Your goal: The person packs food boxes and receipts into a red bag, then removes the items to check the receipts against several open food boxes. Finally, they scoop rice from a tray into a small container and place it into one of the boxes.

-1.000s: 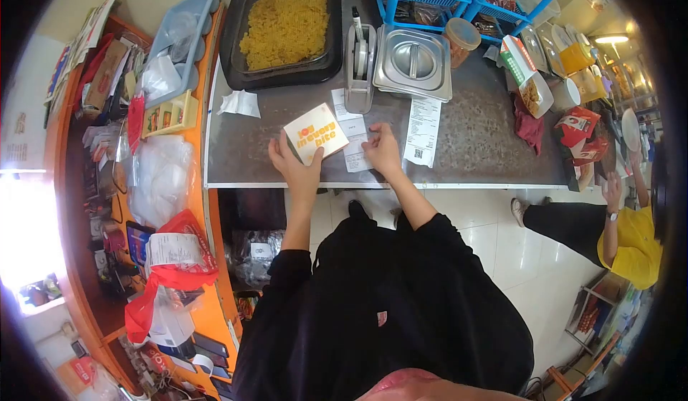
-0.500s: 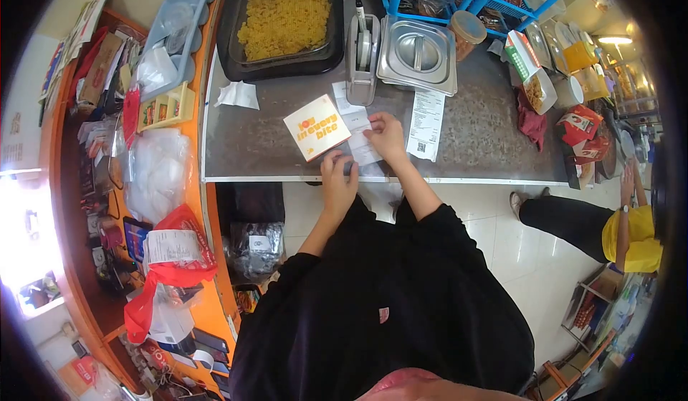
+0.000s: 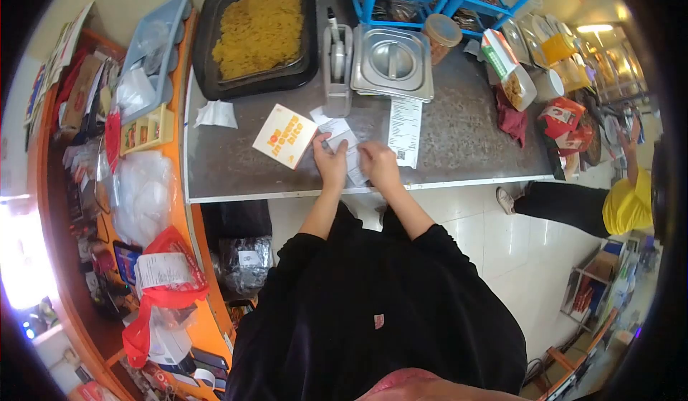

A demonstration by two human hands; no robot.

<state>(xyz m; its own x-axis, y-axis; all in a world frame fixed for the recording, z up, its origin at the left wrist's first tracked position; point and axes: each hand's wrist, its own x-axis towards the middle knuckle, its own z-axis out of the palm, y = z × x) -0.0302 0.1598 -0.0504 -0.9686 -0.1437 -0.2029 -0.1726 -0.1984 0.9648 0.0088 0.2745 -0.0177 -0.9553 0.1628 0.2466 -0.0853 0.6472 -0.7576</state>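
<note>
My left hand (image 3: 331, 164) is closed on a long white receipt (image 3: 352, 159) at the counter's front edge, its thumb lying over the paper. Bent fingers of my right hand (image 3: 378, 164) pinch the same slip at its right side. Just left of my hands sits a small white cardboard box (image 3: 285, 137) with orange and red lettering, touched by neither hand. A second printed receipt (image 3: 405, 132) lies flat to the right, its top end by the lidded steel pan (image 3: 393, 60). Behind my hands stands a grey tape dispenser (image 3: 337, 78) with a marker in it.
A black tray of yellow food (image 3: 258, 32) is at the back left of the metal counter (image 3: 466, 129). Crumpled white paper (image 3: 216, 113) lies before it. Blue baskets (image 3: 401, 0) stand behind. A person in a yellow shirt (image 3: 631, 204) is at far right.
My left hand has moved from below the box onto the receipt, its thumb now on the paper. My right hand has drawn lower along the slip. The view has shifted slightly.
</note>
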